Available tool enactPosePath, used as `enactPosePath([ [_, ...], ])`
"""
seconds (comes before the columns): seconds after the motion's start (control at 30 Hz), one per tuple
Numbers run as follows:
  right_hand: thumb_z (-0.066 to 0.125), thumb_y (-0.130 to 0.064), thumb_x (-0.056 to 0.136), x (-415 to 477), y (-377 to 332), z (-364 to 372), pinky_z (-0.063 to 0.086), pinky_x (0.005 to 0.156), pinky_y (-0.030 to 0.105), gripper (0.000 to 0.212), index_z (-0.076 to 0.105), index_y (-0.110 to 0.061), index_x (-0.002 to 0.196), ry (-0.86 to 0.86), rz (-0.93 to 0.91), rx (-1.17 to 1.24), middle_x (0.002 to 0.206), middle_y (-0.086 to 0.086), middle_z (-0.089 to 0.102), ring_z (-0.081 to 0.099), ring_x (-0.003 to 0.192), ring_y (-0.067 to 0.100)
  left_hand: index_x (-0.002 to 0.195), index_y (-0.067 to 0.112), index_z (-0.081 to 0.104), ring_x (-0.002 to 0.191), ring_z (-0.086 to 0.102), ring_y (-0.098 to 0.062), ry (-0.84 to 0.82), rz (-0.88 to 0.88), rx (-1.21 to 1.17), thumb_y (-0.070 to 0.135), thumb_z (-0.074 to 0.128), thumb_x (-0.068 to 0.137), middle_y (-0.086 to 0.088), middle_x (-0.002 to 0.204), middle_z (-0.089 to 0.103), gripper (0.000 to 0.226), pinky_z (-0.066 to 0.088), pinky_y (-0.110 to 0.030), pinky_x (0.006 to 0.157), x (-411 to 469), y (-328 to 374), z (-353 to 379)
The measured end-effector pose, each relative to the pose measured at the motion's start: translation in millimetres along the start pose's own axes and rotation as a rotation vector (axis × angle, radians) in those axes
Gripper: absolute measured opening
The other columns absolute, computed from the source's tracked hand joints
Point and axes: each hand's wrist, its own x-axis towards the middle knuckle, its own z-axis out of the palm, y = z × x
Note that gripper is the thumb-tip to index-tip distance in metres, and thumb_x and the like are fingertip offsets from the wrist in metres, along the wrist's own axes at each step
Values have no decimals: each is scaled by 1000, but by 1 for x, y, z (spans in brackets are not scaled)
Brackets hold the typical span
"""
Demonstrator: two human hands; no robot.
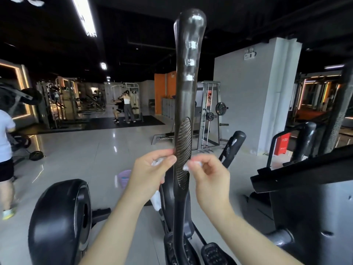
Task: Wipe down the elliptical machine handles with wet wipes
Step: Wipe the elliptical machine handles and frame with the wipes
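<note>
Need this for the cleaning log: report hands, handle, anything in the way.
Left hand and right hand each pinch wet wipe, either side of handle. Working at ribbed grip. Nothing blocking hands.

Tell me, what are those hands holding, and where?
A white wipe, apparently passed behind the handle. The left hand pinches it on one side of the handle, the right hand on the other.
</note>
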Motion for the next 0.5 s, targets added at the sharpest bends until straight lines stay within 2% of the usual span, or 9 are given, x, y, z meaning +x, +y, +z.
enactPosePath([
  [0.1, 72, 0, 91, 39, -37, 12, 55, 83, 32, 19, 70, -19, 89, 15, -180, 23, 85, 9, 73, 71, 85, 23, 104, 30, 77, 44, 39, -8, 11, 48, -23, 20, 69, 97, 14, 45, 50, 15, 35, -15, 44, 4, 14, 2],
  [0.23, 76, -3, 89, 76, -87, 25, 55, 79, 27, 15, 71, -17, 92, 49, -326, 83, 87, -1, 72, 70, 82, 11, 108, 24, 78, 43, 39, -8, 52, 97, -66, 21, 70, 97, 14, 45, 51, 15, 35, -14, 43, 16, 35, 5],
  [0.3, 78, -8, 87, 92, -111, 32, 55, 84, 32, 16, 71, -21, 92, 79, -444, 61, 95, 4, 72, 69, 90, 16, 109, 26, 77, 44, 40, -8, 59, 115, -85, 23, 70, 96, 12, 46, 50, 15, 35, -15, 43, 19, 45, 6],
  [0.33, 78, -8, 88, 97, -119, 35, 54, 85, 30, 16, 71, -22, 92, 84, -502, 38, 99, 6, 71, 68, 93, 17, 109, 26, 78, 45, 40, -8, 59, 124, -97, 23, 70, 96, 14, 47, 52, 15, 36, -15, 43, 20, 48, 6],
  [0.43, 74, -1, 90, 93, -115, 36, 50, 88, 20, 16, 73, -16, 94, 52, -637, -90, 102, 4, 69, 66, 99, 13, 106, 31, 78, 49, 47, -2, 68, 150, -95, 25, 71, 96, 19, 51, 58, 14, 40, -14, 47, 21, 56, 6],
  [0.5, 72, 5, 91, 78, -90, 28, 50, 89, 22, 20, 76, -14, 96, -33, -702, -212, 103, -1, 68, 64, 103, 13, 105, 31, 78, 52, 51, 2, 62, 172, -75, 25, 71, 96, 21, 52, 60, 14, 40, -13, 52, 20, 58, 3],
])
